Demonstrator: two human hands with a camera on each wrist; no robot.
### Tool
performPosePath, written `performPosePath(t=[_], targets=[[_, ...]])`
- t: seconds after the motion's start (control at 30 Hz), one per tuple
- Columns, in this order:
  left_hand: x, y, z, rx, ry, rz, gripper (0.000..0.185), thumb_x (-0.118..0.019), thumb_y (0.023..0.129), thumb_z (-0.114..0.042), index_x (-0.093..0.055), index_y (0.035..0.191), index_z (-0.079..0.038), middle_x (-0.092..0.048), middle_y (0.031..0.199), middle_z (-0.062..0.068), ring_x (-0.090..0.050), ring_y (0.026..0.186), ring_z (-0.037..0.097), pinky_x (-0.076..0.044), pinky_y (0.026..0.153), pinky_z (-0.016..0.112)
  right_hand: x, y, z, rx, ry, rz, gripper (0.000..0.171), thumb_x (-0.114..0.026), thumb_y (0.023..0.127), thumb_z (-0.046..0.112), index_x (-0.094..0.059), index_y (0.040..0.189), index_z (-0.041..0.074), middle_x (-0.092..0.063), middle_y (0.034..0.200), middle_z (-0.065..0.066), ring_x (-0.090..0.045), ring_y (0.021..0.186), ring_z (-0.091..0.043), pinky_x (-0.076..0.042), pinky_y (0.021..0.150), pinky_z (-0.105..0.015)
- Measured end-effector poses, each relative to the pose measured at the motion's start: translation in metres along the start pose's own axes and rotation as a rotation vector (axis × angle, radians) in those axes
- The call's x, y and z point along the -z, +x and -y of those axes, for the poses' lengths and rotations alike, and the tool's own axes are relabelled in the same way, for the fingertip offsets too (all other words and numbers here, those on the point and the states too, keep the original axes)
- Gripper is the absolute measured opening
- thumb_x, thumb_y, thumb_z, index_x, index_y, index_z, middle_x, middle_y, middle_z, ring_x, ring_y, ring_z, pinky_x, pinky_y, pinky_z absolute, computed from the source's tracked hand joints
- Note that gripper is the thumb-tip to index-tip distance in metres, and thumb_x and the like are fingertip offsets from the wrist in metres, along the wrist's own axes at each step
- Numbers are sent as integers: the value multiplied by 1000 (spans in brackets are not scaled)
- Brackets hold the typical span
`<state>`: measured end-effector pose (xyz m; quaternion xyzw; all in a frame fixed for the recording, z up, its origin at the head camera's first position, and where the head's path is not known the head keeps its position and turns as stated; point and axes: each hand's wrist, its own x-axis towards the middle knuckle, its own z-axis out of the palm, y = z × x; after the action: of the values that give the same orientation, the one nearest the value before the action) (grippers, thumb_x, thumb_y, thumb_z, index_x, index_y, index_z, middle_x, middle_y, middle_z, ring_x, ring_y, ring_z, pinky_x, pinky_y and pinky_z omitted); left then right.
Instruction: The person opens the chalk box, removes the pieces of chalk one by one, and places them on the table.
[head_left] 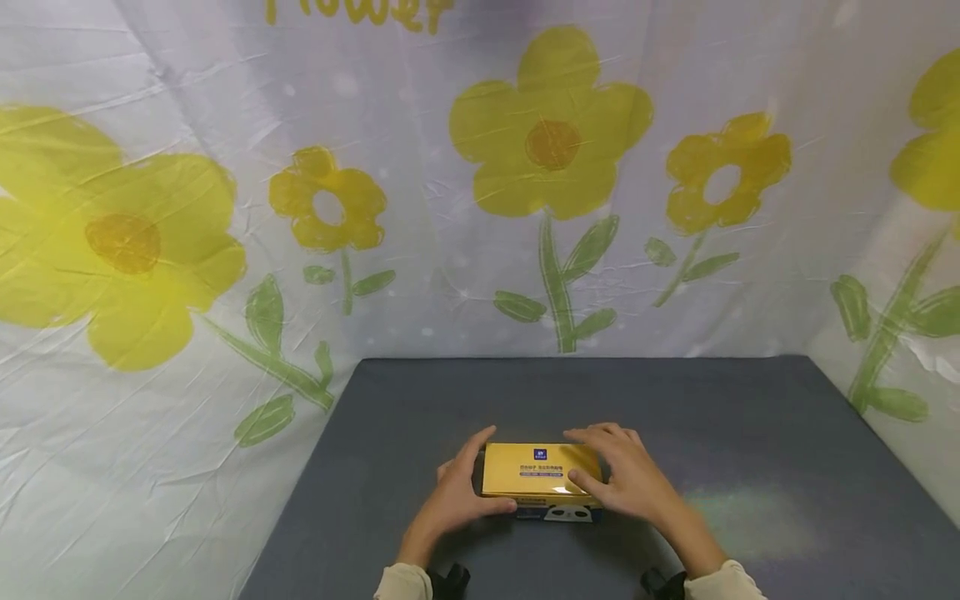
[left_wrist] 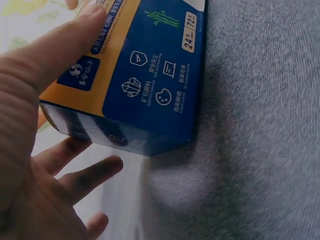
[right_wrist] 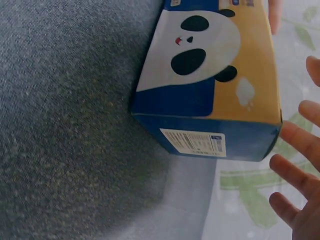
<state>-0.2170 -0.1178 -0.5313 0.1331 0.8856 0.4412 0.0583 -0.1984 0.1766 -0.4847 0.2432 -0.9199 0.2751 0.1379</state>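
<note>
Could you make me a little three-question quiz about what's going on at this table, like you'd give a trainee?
1. True or false: the yellow and blue box lies flat on the grey table.
2. Which animal face is printed on the box's front side? A) cat B) panda C) owl
3. Fill in: the left hand and right hand sit at the two ends of the ____.

Key: 1 true. 2 B, the panda shows in the right wrist view. 3 box, with the right hand's fingers lying over its yellow top and the left thumb along its front edge.
</note>
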Motion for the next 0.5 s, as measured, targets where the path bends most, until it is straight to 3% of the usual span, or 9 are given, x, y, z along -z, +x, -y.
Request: performPosePath(t=[0.1,0.27,0.5], targets=[[-2,0,2,28,-44,-5,109,-93,68,-50,-32,158,-37,-40,162,4,-34,144,48,-30,103,78,-3,0,0,-9,7,10,49,-78,89,34,-66,135,24,-69,129,4,-59,118,-24,-40,98,-56],[-6,-1,9,12,-165,4,104,-95,70,-37,-38,156,-24,-39,161,8,-34,149,40,-25,111,74,-12,-1,0,-16,-1,38,49,-78,89,38,-67,135,22,-70,128,4,-59,115,-21,-41,96,-52],[-11,2,14,-9,-258,14,108,-95,71,-33,-33,159,-21,-43,155,13,-44,140,38,-34,109,66,-18,-1,-1,46,-40,11,44,-76,90,42,-72,125,16,-71,128,-3,-61,114,-23,-44,91,-49]])
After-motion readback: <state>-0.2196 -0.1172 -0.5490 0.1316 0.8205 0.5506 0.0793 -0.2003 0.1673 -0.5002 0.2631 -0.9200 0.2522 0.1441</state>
